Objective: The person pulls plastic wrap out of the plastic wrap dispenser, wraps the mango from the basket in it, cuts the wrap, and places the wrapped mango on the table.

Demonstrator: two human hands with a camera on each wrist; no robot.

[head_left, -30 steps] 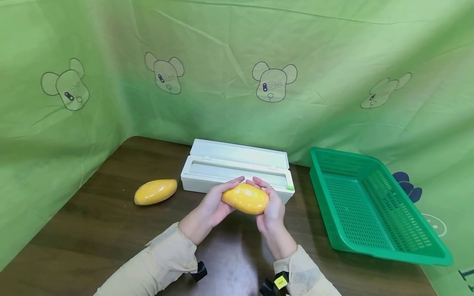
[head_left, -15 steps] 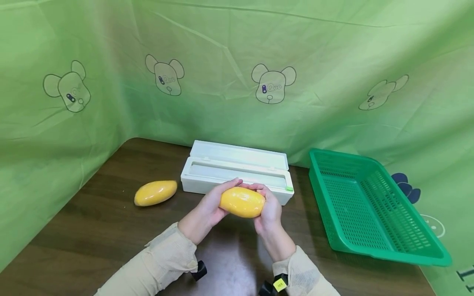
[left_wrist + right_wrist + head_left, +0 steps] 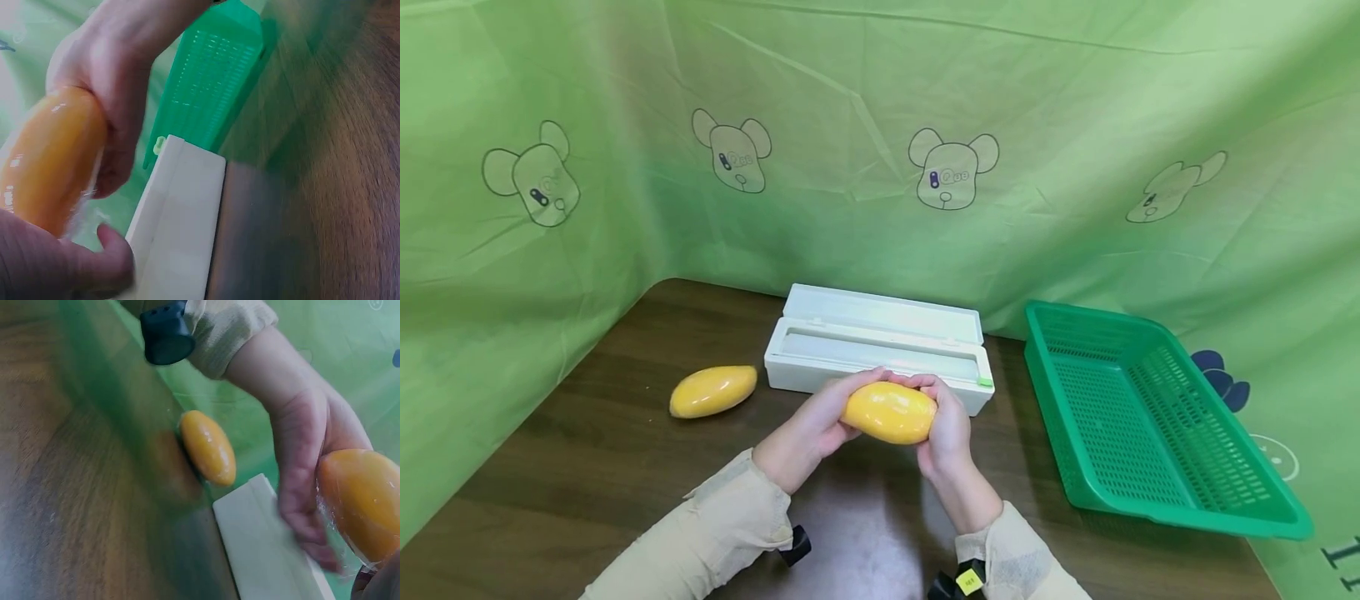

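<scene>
Both hands hold one yellow mango between them, raised over the table in front of the white box. The left hand grips its left end and the right hand its right end, with fingers wrapped behind the fruit. Clear plastic film clings to the mango, and loose film shows along its underside in the wrist views. Much of the fingers is hidden behind the fruit in the head view. Another yellow mango lies on the table to the left of the hands, shiny on top.
A white cling film dispenser with its lid raised stands behind the hands, a green tab at its right end. At the right sits a green plastic basket. Green printed cloth hangs behind the brown wooden table.
The hands and the held mango have come slightly lower and to the left. The right fingers have closed in over the mango's far side. The other mango stays in place.
</scene>
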